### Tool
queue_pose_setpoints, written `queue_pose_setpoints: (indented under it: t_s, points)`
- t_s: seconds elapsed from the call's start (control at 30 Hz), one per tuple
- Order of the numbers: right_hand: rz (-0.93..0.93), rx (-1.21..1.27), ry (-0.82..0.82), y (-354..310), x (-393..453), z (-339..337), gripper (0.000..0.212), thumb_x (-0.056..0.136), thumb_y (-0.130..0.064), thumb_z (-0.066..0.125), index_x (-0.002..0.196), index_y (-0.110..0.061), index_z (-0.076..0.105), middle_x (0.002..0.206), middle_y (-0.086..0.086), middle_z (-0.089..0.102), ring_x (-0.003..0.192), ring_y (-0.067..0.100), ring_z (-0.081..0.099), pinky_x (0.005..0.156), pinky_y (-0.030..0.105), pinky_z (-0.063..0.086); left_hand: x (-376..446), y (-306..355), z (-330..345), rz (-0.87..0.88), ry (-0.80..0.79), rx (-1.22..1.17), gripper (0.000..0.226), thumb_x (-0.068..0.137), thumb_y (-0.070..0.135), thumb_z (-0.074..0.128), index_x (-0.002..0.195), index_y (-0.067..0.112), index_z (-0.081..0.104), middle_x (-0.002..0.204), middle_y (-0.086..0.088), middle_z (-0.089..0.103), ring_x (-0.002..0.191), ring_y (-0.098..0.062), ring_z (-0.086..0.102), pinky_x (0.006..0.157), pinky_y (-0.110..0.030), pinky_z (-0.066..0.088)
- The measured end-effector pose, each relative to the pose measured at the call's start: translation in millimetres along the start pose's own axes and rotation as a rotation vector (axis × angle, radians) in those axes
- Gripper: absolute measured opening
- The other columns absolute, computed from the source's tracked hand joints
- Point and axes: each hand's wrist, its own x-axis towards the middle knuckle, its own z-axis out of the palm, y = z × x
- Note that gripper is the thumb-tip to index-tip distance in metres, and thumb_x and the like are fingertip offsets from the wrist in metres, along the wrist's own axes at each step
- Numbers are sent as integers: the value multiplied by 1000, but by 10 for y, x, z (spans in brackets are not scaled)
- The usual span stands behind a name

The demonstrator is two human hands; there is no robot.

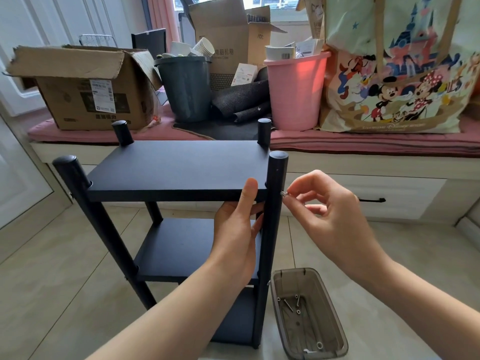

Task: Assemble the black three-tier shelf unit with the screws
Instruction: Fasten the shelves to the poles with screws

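At front-R post (pixel 273 216) | R grip (pixel 335 211) pinches screw (pixel 283 194) | L grip (pixel 239 229) holds top shelf (pixel 176 170)

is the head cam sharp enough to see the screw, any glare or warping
Head view: daylight from the window, blown out there; wide-angle bending at the edges; the screw pinched by the right hand is small but sharp; the black top shelf shows no glare.

Black shelf (pixel 179 165), silver screw (pixel 283 193), smoky grey tray (pixel 335 331), pink bucket (pixel 294 94), dark grey bin (pixel 187 92), brown box (pixel 85 100), cartoon-print bag (pixel 400 74), pink cushion (pixel 363 141)
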Motion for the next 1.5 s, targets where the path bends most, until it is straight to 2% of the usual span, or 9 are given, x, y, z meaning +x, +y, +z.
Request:
queue_pose_setpoints:
  t_s: [0.2, 0.4, 0.57, 0.67, 0.77, 0.93, 1.1, 1.3, 1.5]
  points:
    - [25, 37, -13, 8, 11, 2, 11, 89, -14, 72, 88, -21, 64, 84, -17, 66, 83, 7, 66, 67, 23, 56, -5, -4, 23, 3, -30, -47, 35, 58, 55, 75, 76, 26, 76, 97, -5, 77, 93, -17, 74, 89, -36, 51]
    - [33, 30, 3, 7, 18, -16, 9, 87, -15, 73, 86, -21, 66, 84, -16, 68, 82, 8, 66, 70, 23, 57, -4, -16, 51, 13, 6, -53, 56, 56, 56, 75, 97, 18, 68, 101, -5, 77, 97, -19, 74, 94, -39, 52]
    - [38, 38, 17, 19, 29, -21, 8, 87, -15, 74, 84, -20, 67, 79, -13, 69, 78, 7, 67, 72, 17, 51, -6, -26, 56, 62, 12, 4, 33, 60, 54, 72, 76, 25, 75, 98, -4, 78, 95, -19, 74, 91, -37, 54]
    - [46, 46, 23, 33, 27, -21, 7, 88, -16, 73, 85, -20, 67, 79, -11, 70, 76, 7, 67, 74, 19, 53, 15, -42, 65, 67, 42, 26, 40, 64, 53, 72, 84, 19, 73, 98, -6, 78, 96, -21, 74, 93, -38, 54]
    - [36, 53, 28, 40, 23, -22, 8, 87, -14, 73, 85, -19, 67, 79, -11, 69, 77, 9, 67, 71, 17, 52, 19, -55, 85, 81, 69, 26, 47, 69, 52, 71, 94, 11, 71, 97, -5, 78, 95, -19, 74, 91, -33, 55]
    - [-7, -1, 16, 27, 8, -24, 13, 86, -9, 74, 88, -19, 66, 85, -16, 68, 84, 7, 66, 73, 17, 54, 10, -52, 95, 73, 72, 8, 50, 62, 57, 73, 89, 15, 71, 94, -4, 78, 93, -18, 75, 82, -26, 55]
    - [-16, -64, 75, 11, 4, -12, 11, 85, -12, 75, 88, -21, 68, 79, -15, 70, 82, 3, 67, 78, 23, 56, 19, -56, 78, 54, 68, -23, 43, 55, 57, 76, 80, 22, 71, 94, -4, 78, 92, -20, 75, 87, -32, 55]
    - [-24, -124, 97, -20, -18, 37, 9, 87, -17, 73, 91, -23, 67, 78, -17, 68, 82, 2, 66, 79, 24, 55, 39, -47, 64, 63, 67, -25, 52, 56, 58, 75, 89, 18, 71, 100, -6, 77, 97, -23, 73, 99, -40, 53]
    - [31, -39, 102, -8, 6, 36, 7, 86, -15, 75, 88, -21, 70, 75, -14, 70, 77, 5, 68, 75, 24, 56, 46, -41, 66, 76, 60, 21, 55, 58, 59, 72, 92, 15, 70, 101, -7, 77, 99, -23, 73, 103, -42, 51]
